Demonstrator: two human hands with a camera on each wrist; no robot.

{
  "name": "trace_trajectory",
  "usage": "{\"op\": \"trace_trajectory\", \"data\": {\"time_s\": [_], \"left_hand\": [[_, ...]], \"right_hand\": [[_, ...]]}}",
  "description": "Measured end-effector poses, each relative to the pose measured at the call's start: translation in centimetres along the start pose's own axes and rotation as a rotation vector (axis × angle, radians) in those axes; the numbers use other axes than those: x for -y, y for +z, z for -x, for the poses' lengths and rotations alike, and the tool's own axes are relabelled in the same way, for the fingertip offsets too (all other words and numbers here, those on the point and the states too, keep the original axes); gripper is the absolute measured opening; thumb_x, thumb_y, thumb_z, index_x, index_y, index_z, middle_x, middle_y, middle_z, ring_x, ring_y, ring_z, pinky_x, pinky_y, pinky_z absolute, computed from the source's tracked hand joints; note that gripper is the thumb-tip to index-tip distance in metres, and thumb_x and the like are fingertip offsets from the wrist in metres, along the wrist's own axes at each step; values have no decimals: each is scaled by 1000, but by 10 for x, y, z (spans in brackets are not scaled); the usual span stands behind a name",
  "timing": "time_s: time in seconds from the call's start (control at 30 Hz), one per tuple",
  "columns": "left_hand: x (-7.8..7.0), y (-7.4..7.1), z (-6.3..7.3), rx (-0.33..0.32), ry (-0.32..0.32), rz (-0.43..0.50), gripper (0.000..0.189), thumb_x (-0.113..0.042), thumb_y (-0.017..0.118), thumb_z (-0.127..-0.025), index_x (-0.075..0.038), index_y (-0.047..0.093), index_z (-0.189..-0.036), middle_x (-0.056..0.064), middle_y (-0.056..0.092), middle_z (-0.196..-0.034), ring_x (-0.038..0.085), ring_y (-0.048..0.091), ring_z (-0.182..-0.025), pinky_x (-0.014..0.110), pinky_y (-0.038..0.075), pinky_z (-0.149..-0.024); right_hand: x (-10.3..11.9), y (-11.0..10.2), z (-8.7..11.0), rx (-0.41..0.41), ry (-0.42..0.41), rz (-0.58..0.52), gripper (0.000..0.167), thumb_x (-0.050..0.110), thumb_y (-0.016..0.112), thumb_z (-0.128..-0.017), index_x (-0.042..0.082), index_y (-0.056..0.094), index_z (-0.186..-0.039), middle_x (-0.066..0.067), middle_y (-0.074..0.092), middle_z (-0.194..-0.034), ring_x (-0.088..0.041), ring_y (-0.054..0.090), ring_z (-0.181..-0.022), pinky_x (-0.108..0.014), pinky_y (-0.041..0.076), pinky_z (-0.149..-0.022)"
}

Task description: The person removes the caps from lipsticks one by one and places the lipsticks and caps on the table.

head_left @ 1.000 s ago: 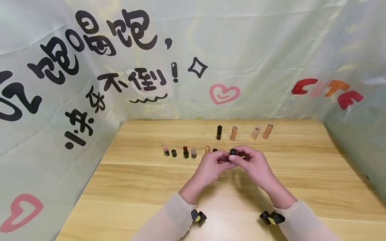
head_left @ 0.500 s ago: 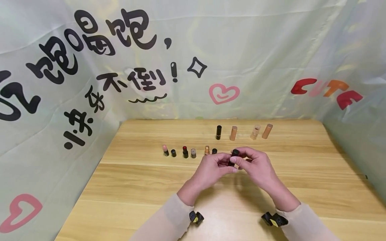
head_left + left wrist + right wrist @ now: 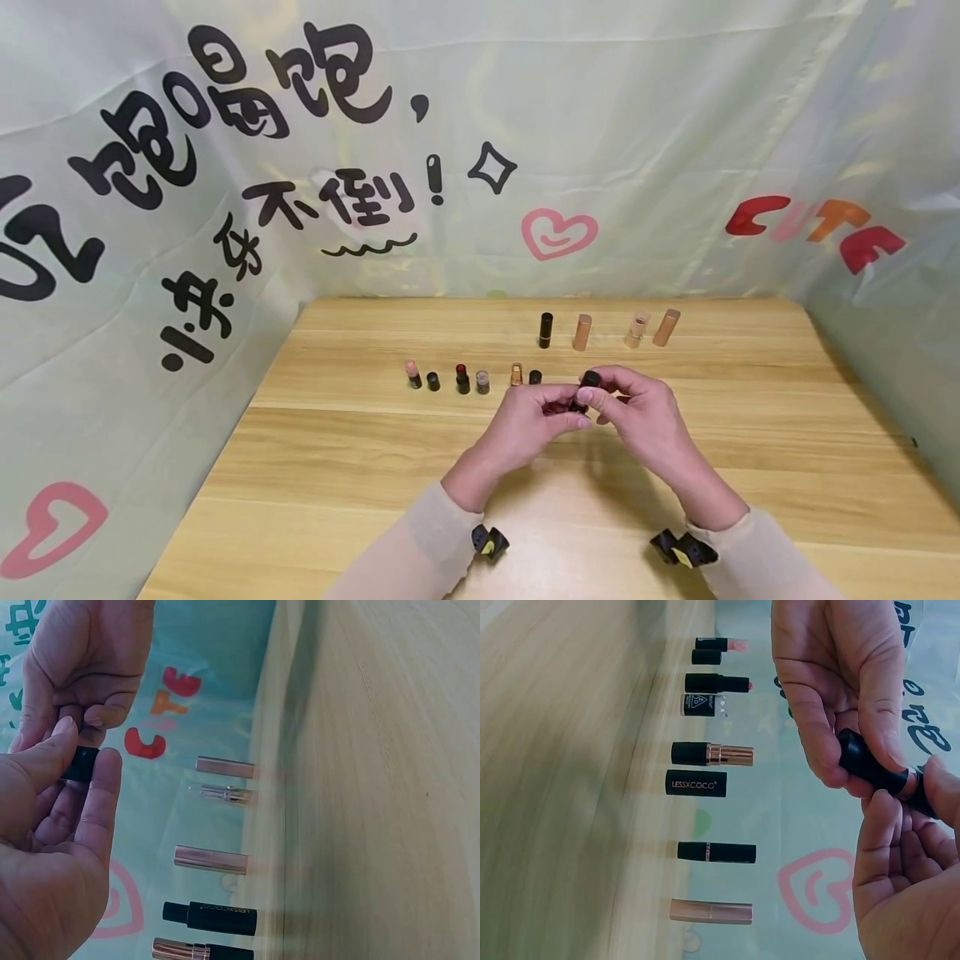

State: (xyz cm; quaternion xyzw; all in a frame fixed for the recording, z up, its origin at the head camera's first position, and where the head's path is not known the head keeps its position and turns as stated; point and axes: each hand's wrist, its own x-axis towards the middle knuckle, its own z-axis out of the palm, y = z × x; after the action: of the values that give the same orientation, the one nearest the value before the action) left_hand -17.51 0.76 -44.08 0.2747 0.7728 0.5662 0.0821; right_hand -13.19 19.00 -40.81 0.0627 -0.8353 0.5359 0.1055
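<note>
Both hands meet over the table around a black lipstick tube [image 3: 588,385] with a rose-gold band, seen whole only in the right wrist view. My left hand [image 3: 525,421] pinches one end between thumb and fingers. The other end sits in the pinch of my right hand [image 3: 637,412], and a black tip sticks up above that thumb. Left of the hands, in a row, stand an uncapped pink lipstick [image 3: 413,375], a short black cap [image 3: 432,382], a red lipstick [image 3: 462,379], a clear-topped cap [image 3: 482,382], a gold-topped lipstick [image 3: 516,374] and a lettered black cap [image 3: 696,784].
Behind the hands stands a back row: a black tube [image 3: 546,330], a rose-gold tube [image 3: 582,332], a clear-topped tube [image 3: 636,331] and another rose-gold tube [image 3: 667,327]. A printed cloth [image 3: 637,125] encloses the wooden table [image 3: 337,467] at the back and sides.
The held tube has shifted slightly right and tilted, with more of its black length showing between the hands. My right hand has moved a little right. The standing lipsticks have stayed put.
</note>
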Motion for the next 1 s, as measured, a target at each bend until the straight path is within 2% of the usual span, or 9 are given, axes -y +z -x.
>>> {"op": "trace_trajectory", "data": {"time_s": [0.23,0.33,0.43,0.6,0.73,0.87,1.0], "left_hand": [[0,-2,0,-4,-9,11,34,-23,82,-92,-16,79,-125,2,79,-120,1,73,-98,19,60,-82],[-1,-4,0,10,-22,-1,34,-23,81,-93,-16,78,-126,1,79,-120,2,73,-100,18,59,-84],[-3,-4,-1,19,-55,-20,32,-24,80,-94,-16,78,-125,0,79,-119,1,72,-100,18,58,-86],[-6,-3,-1,22,-104,-22,24,-28,76,-99,-16,79,-119,-4,80,-103,2,71,-90,19,58,-81],[-6,-5,-1,39,-116,11,20,-28,74,-101,-15,81,-114,-5,78,-91,8,74,-84,21,58,-76],[-5,-7,-1,41,-103,25,18,-30,75,-100,-18,83,-111,-2,80,-92,10,76,-84,22,59,-77],[-4,-8,-2,20,-90,33,21,-29,76,-99,-18,82,-115,-3,81,-97,4,75,-81,22,60,-78]], "right_hand": [[0,7,4,-84,-72,81,9,15,77,-97,10,79,-104,-6,77,-92,-9,66,-70,-26,55,-58],[0,10,5,-121,-66,107,9,17,78,-96,11,79,-103,-5,76,-88,-8,64,-69,-24,50,-55],[-2,14,4,-145,-53,106,10,18,79,-96,10,79,-103,-5,76,-88,-6,63,-71,-22,50,-56],[-5,18,3,-136,-61,85,13,17,79,-96,9,78,-106,-8,76,-97,-7,65,-78,-22,55,-62],[-4,19,2,-112,-32,52,15,20,76,-99,9,77,-108,-8,76,-93,-7,66,-77,-22,55,-64],[0,19,0,-127,-15,20,14,20,75,-100,7,78,-105,-8,76,-87,-6,66,-75,-21,54,-65],[5,19,-2,-139,-40,34,12,19,77,-98,8,79,-103,-6,76,-84,-6,63,-73,-20,51,-64]]}}
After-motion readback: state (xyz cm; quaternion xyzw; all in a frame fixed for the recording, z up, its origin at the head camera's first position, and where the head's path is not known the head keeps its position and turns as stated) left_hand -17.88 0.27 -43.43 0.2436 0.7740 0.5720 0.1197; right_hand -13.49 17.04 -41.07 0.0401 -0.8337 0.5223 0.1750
